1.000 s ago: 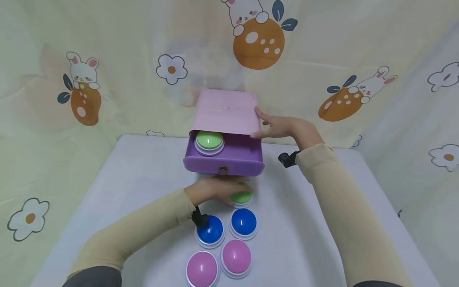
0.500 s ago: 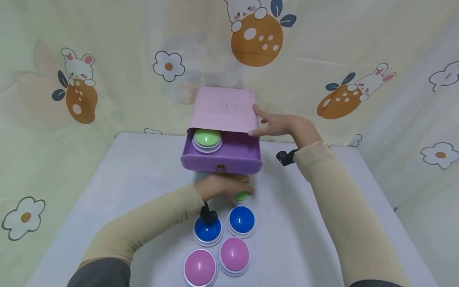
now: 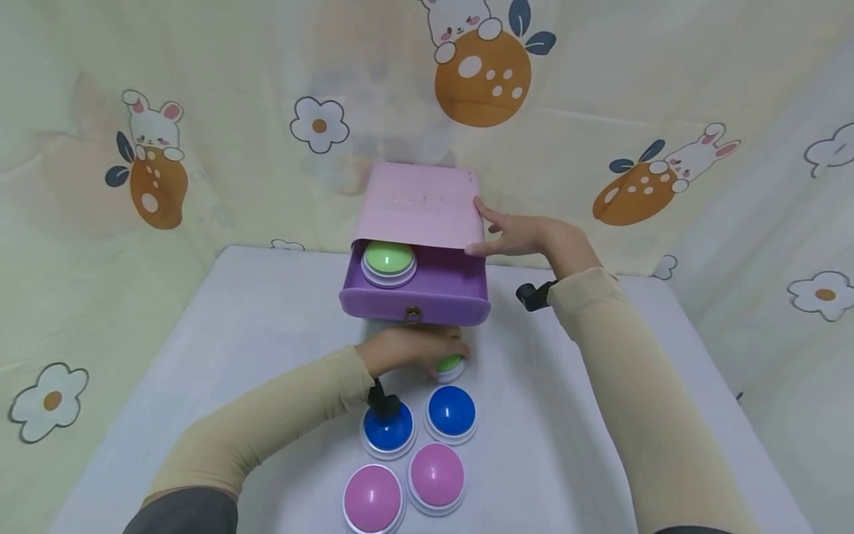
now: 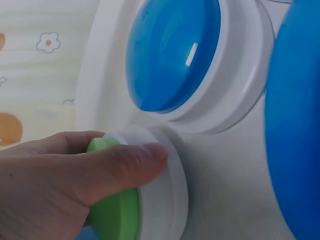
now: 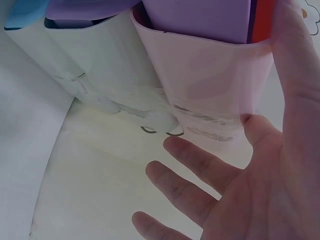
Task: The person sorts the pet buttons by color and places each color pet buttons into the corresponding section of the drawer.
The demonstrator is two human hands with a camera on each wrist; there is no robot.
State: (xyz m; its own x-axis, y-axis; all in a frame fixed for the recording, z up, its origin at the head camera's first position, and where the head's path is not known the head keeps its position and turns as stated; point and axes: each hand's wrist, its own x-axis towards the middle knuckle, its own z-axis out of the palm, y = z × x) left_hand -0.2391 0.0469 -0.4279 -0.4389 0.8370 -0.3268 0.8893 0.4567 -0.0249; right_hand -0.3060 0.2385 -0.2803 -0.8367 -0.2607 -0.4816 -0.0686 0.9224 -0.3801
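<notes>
Nearest, a left pink dome push button [image 3: 373, 498] and a right pink dome push button [image 3: 437, 475] were set on the surface [image 3: 287, 319], untouched. Beyond them, a left blue dome push button [image 3: 391, 436] was partly hidden by the black wrist camera [image 3: 383, 403]; a right blue dome push button [image 3: 451, 411] was placed beside it.

Next out, the near green dome push button [image 3: 450, 363] was held by the left hand [image 3: 414, 348], low in front of the purple drawer [image 3: 373, 302]. Its fingers were clamped on the button, thumb laid over dome and white base, the others mostly hidden; whether it was raised off the surface could not be told. Step judged: button gripped for pick-up, transfer not yet made. Next, a lift clear of the drawer front, then placing in the drawer's bare right part, seemed called for.

Farther back, the far green dome push button [image 3: 389, 259] was seated in the drawer's left part. The pink drawer housing [image 3: 416, 204] was apparently steadied by the right hand [image 3: 520, 235]: fingers spread well apart, nothing clamped, two set against its right side, three held free. Behind, a printed curtain [image 3: 247, 170] was hung.
</notes>
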